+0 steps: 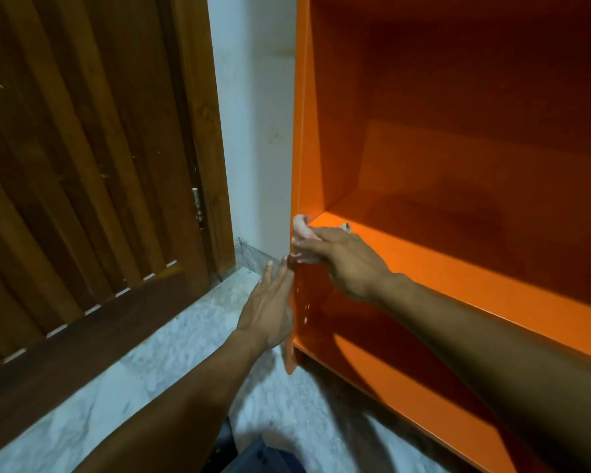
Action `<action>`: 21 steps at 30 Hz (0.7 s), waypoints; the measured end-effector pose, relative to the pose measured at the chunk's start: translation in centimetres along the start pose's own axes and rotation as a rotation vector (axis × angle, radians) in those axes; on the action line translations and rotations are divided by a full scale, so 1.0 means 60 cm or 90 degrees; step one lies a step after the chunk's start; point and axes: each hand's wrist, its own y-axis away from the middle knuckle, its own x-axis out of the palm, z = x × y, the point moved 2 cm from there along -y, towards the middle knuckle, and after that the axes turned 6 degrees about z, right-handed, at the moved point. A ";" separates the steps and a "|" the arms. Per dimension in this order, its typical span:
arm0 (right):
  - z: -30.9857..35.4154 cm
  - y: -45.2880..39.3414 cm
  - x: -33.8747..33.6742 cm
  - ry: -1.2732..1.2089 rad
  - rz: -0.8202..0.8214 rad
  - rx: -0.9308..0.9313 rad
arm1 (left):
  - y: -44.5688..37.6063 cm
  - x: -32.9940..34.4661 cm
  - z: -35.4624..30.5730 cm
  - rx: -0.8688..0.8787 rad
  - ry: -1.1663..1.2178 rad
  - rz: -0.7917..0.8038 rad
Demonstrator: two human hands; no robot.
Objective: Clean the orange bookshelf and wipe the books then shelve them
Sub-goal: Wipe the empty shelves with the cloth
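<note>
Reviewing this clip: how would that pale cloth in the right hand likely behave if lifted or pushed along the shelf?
The cloth looks bunched and crumpled under the right hand, so it is probably floppy and light. The bookshelf surface looks glossy, so the cloth would likely slide easily. It seems unlikely to roll or break.

This looks like a room in a home, seen at floor level in a corner. A dark brown wooden door with vertical slats point(82, 172) fills the left of the frame, with a small metal hinge point(197, 206) on its right edge. A pale painted wall point(256, 131) runs up the centre, meeting a grey-white marbled stone floor point(144, 363) at lower left. On the right stands a glossy orange open-fronted bookshelf point(458, 268), its compartments bare
</note>
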 end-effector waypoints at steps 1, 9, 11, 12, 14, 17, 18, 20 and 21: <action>0.003 0.007 0.004 0.053 0.013 -0.019 | 0.001 0.001 0.001 0.001 -0.001 0.006; -0.019 0.096 -0.003 0.351 0.094 -0.124 | 0.008 -0.001 -0.012 -0.041 -0.035 0.067; -0.028 0.133 -0.013 0.368 0.108 -0.131 | 0.012 0.005 -0.018 -0.041 -0.063 0.074; -0.033 0.153 -0.017 0.376 0.113 -0.135 | 0.015 0.011 -0.021 -0.041 -0.071 0.079; -0.044 0.195 -0.024 0.393 0.112 -0.135 | 0.023 0.024 -0.034 -0.042 -0.077 0.098; -0.059 0.264 -0.033 0.426 0.096 -0.120 | 0.039 0.045 -0.066 -0.031 -0.095 0.148; -0.062 0.286 -0.035 0.431 0.094 -0.115 | 0.044 0.051 -0.078 -0.024 -0.105 0.166; -0.069 0.329 -0.038 0.432 0.077 -0.113 | 0.056 0.068 -0.102 -0.012 -0.123 0.199; -0.072 0.350 -0.039 0.433 0.066 -0.110 | 0.062 0.078 -0.114 -0.007 -0.123 0.216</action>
